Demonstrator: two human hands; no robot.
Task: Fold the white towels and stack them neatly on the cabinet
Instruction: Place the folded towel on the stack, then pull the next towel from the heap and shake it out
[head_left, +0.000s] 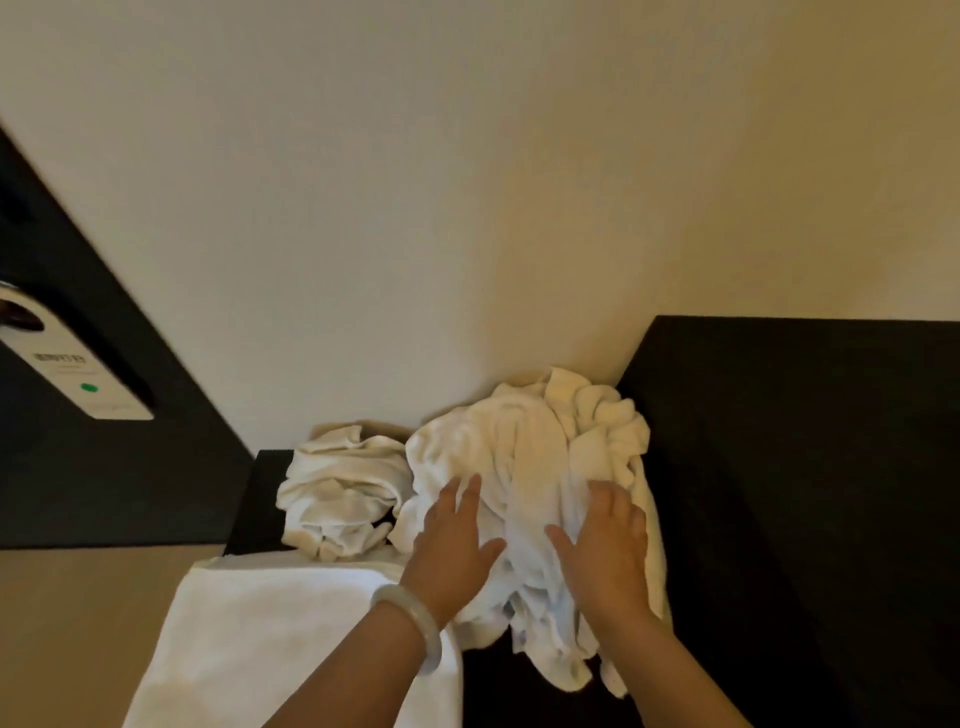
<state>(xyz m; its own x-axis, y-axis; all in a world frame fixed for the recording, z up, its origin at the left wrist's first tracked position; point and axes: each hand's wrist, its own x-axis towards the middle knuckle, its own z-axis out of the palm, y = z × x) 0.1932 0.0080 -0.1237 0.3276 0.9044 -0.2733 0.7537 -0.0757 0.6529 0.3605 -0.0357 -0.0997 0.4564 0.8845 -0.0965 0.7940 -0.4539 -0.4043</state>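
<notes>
A big crumpled white towel (524, 457) is heaped on the dark cabinet top (779, 467) against the wall. My left hand (452, 545), with a pale bangle on the wrist, rests on the heap's left side with straight fingers. My right hand (605, 545) lies flat on its right side, fingers spread. A second crumpled towel (343, 488) sits to the left of the heap. A flat white towel (270, 634) hangs over the cabinet's front left edge, below my left forearm.
A cream wall (467, 208) rises right behind the towels. At the left stands a dark door (78, 467) with a white hanger sign (72, 374) on its handle. The cabinet top stretches bare to the right.
</notes>
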